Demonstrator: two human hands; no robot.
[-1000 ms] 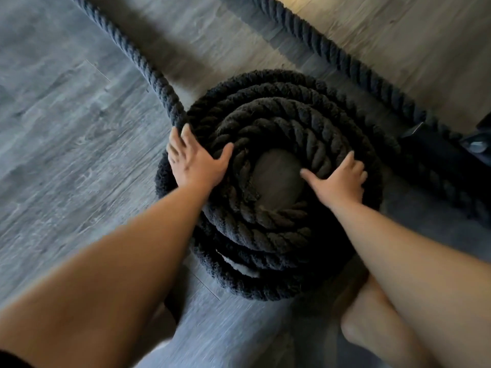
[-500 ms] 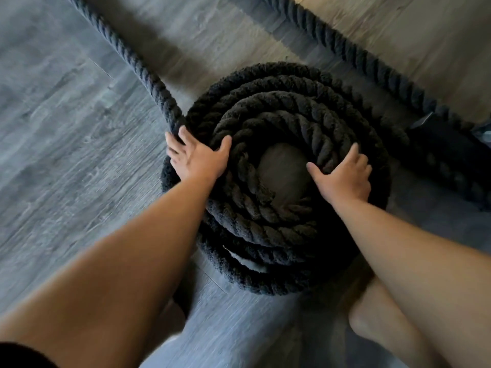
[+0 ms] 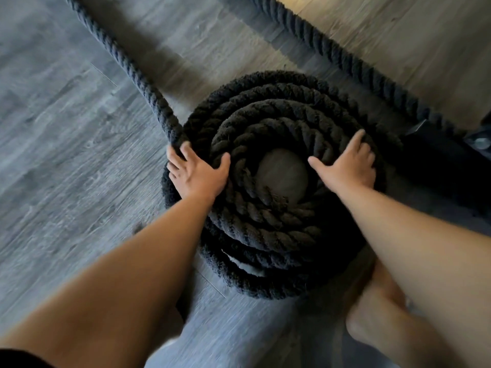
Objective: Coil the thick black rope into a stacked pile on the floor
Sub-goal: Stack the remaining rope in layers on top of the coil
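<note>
The grey wood-plank floor (image 3: 66, 181) carries everything. The thick black rope (image 3: 265, 235) is already wound into a stacked pile of several tiers, right of the middle of the visible floor, with a round hollow at its centre where bare boards show. The upper turns step inward from the wider ones beneath, which looks like why the pile stands without sliding. A loose run (image 3: 127, 67) leaves the pile's left side and stretches away to the floor's far left corner, so there is probably more rope to lay on. A second run (image 3: 332, 49) crosses the far right part of the floor and drops towards a dark metal base (image 3: 438, 160) at the right edge, where the rope seems to be anchored, though the join is hidden. The left hand (image 3: 198, 173) lies flat and released on the pile's left rim just where the loose run comes in, fingers spread and thumb reaching inward across a turn, apparently pinning the newest lap down. The right hand (image 3: 348, 166) presses the opposite rim in the same unclenched way, fingers lying over the top turns and grasping nothing, thumb pointing at the hollow; together they seem to be squaring and steadying the stack. A bare foot (image 3: 377, 314) rests just beside the pile's near side. A small pale patch (image 3: 244, 266) shows between the lower turns; what it is cannot be told.
</note>
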